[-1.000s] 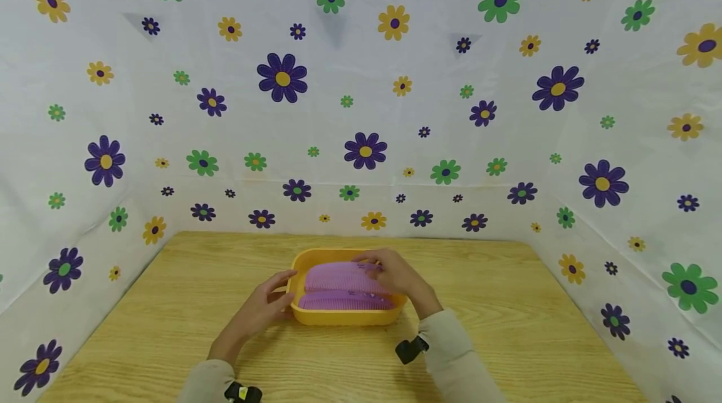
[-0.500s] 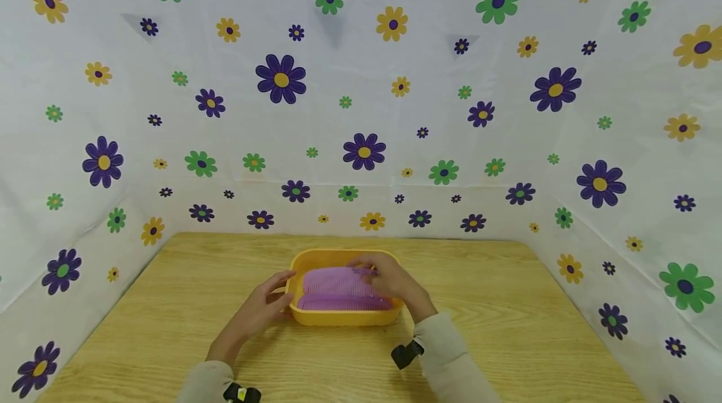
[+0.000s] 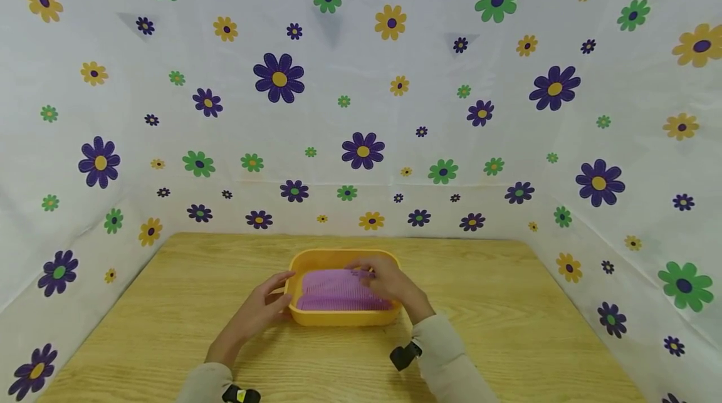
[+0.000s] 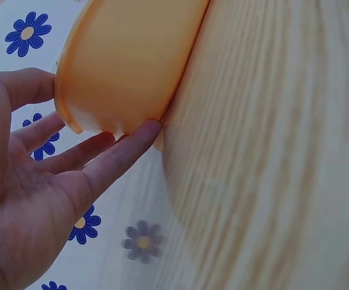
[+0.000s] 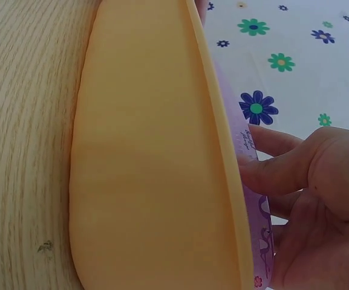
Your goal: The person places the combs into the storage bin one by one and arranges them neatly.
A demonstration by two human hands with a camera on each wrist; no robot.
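Note:
A yellow plastic tub [image 3: 345, 319] sits on the table with two purple combs inside. The lighter comb [image 3: 329, 280] leans over the darker comb [image 3: 344, 304], whose upper part it mostly covers. My right hand [image 3: 385, 279] pinches the lighter comb at its right end between thumb and fingers. In the right wrist view, printed lettering and a drawing show on the purple comb [image 5: 260, 241] above the tub's rim. My left hand [image 3: 262, 304] touches the tub's left end with extended fingers, spread from rim to base in the left wrist view.
The wood-grain table [image 3: 225, 265] reaches back to a white flower-printed sheet [image 3: 316, 115], which also rises on both sides. Each sleeved wrist carries a black camera [image 3: 405, 356]. A small dark mark [image 5: 45, 246] shows on the tabletop near the tub.
My right hand has moved slightly left and toward me, lowering the lighter comb over the darker one, whose printed top is now hidden. My left hand stays at the tub's left end.

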